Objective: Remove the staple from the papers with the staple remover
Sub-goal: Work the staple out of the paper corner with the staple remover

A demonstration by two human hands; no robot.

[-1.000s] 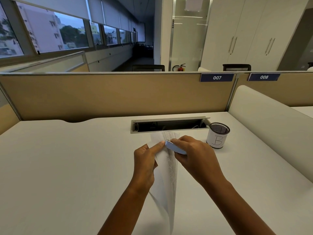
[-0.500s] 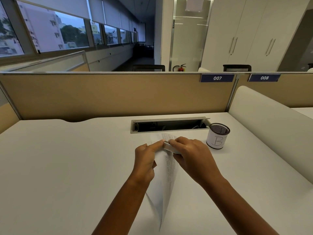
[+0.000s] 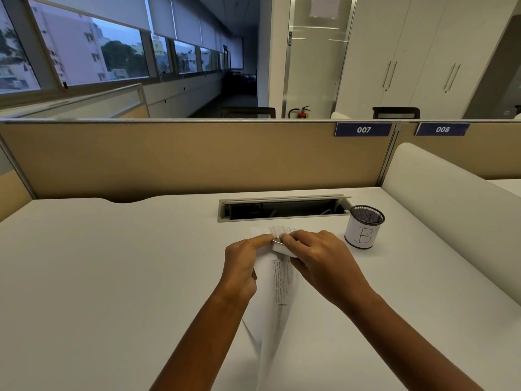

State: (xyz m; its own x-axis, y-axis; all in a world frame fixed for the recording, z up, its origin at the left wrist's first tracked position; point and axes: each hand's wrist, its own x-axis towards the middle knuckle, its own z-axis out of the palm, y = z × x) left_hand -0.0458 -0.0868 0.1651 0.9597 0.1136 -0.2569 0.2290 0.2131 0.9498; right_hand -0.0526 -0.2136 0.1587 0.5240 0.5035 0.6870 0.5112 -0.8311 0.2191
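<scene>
White printed papers (image 3: 282, 280) stand on edge between my hands over the white desk (image 3: 112, 277), their far corner folded over. My left hand (image 3: 244, 266) pinches the top corner of the papers. My right hand (image 3: 318, 258) grips a small pale staple remover (image 3: 279, 244), its metal tip pressed against the papers right by my left fingertips. The staple itself is too small to make out.
A black mesh pen cup (image 3: 364, 227) with a white label marked "B" stands to the right of my hands. An open cable tray slot (image 3: 284, 208) lies just beyond the papers. A tan partition (image 3: 197, 159) closes the far edge; a white curved divider (image 3: 451, 210) bounds the right.
The staple remover has tilted down and moved left, from held above the papers to pressed at their top corner. The papers have swung slightly more upright.
</scene>
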